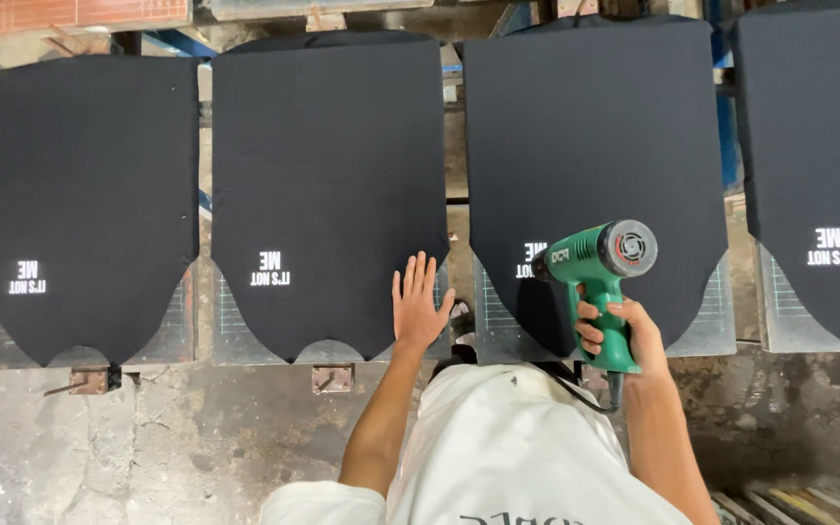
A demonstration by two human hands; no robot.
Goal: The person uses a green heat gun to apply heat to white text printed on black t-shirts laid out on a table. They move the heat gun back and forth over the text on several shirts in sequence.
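My right hand (624, 331) grips the handle of a green heat gun (595, 267), whose nozzle points left at the small white print (529, 259) on a black garment (590, 146) stretched over a printing board. My left hand (418, 303) lies flat, fingers spread, on the lower right edge of the neighbouring black garment (328, 165), which also carries a small white print (269, 269). A black cord hangs from the base of the heat gun.
Two more black garments with white prints lie on boards at far left (85, 185) and far right (819, 146). Board edges (717, 326) with grid marks stick out beneath them. Below is stained concrete floor (148, 447). My white shirt (498, 447) fills the bottom centre.
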